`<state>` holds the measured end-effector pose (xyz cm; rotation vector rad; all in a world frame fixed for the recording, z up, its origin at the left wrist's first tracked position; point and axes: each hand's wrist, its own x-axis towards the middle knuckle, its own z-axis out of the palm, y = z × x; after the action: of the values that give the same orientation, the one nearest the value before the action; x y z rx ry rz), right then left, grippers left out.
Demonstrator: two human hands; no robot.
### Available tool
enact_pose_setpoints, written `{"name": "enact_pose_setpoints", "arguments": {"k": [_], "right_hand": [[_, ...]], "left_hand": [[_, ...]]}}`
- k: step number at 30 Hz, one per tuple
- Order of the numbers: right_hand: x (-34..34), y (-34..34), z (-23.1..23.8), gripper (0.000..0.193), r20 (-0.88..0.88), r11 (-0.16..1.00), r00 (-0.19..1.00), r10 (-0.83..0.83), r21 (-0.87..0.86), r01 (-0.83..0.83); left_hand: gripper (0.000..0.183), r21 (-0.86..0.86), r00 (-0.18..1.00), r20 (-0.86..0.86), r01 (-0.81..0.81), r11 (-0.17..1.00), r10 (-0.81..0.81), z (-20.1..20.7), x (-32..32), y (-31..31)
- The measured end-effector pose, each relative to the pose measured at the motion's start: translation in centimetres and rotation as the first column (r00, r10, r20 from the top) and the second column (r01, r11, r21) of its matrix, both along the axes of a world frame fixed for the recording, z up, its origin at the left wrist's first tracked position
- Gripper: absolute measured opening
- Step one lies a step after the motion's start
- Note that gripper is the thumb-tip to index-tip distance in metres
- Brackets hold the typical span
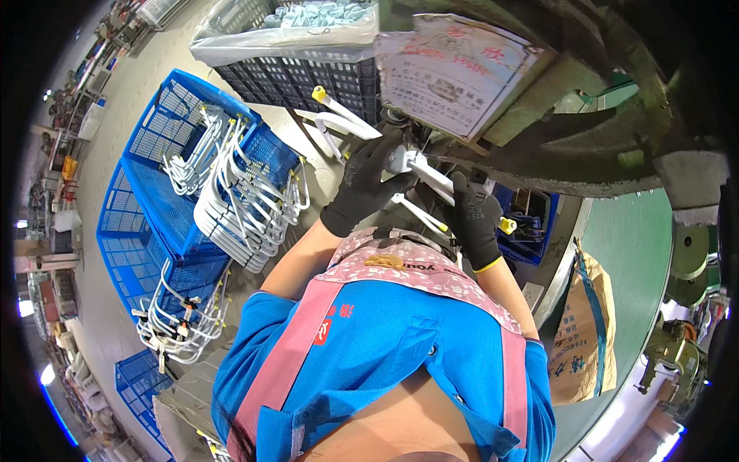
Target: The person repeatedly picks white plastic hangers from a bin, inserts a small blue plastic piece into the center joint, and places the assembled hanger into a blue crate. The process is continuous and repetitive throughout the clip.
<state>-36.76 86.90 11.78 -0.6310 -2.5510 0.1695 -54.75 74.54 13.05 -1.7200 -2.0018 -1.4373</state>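
White bent tubes with yellow end tips form a tube frame [431, 179] under the head of a machine [539, 146]. My left hand [362, 185], in a black glove, is closed at the frame's left side, its thumb reaching toward a white joint piece [406, 160]. More white tubing [346, 123] sticks out beyond that hand, up and to the left. My right hand [476, 219], gloved too, wraps round the tube on the right, near a yellow tip [507, 225]. The machine's lower parts and my gloves hide some of the joint.
Blue crates [135, 219] at the left hold stacked white bent tubes [242, 208]. A black crate [300, 85] with a plastic liner and pale blue pieces stands at the far side. Right of me are a blue bin [531, 231], a brown sack [589, 331] and a green surface [627, 254].
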Motion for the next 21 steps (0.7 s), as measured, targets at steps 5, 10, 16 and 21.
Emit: {"name": "enact_pose_setpoints", "arguments": {"k": [5, 10, 16, 21], "right_hand": [[-0.3, -0.1, -0.4, 0.048, -0.106, 0.999, 0.994, -0.040, -0.019, 0.038], [-0.1, -0.1, -0.3, 0.035, 0.054, 0.989, 0.987, -0.150, -0.006, 0.151], [-0.1, 0.4, -0.8, 0.032, 0.007, 0.996, 0.996, -0.094, 0.012, 0.094], [0.5, 0.4, -1.4, 0.049, 0.119, 0.993, 0.988, -0.102, 0.064, 0.095]], "left_hand": [[0.049, -0.112, 0.987, -0.003, 0.159, 0.981, -0.161, -0.4, -0.4, 2.4], [0.054, -0.239, 0.983, 0.005, 0.180, 0.954, -0.184, -0.6, -0.3, 2.4], [0.061, -0.249, 0.982, -0.088, 0.141, 0.958, -0.167, -0.2, -1.1, 3.1], [0.055, -0.353, 0.961, 0.218, 0.238, 0.905, -0.168, 0.4, -1.4, 2.4]]}}
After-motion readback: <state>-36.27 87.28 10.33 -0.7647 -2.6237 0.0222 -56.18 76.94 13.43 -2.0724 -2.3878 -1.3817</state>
